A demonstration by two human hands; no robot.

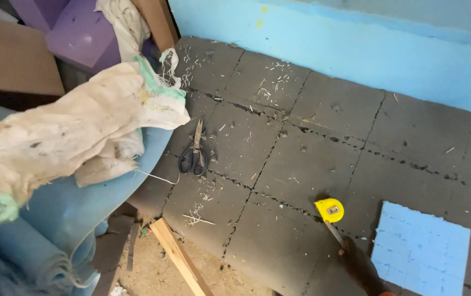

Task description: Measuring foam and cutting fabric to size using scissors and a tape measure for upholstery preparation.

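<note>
A yellow tape measure [329, 210] lies on the dark grey tiled mat [301, 159], and its metal blade [335, 233] runs down and to the right. My right hand [360, 267] shows at the bottom edge, dark and blurred, with its fingers closed on the end of that blade. Right beside this hand lies a light blue foam square [420, 250]. My left hand is not in view.
Black-handled scissors [194, 153] lie on the mat to the left. A dirty white sack [71, 129] drapes over rolled blue foam [76, 211] at the left. A wooden strip [180, 256] lies on bare ground below. Behind are a blue wall [356, 44] and purple boards [79, 33].
</note>
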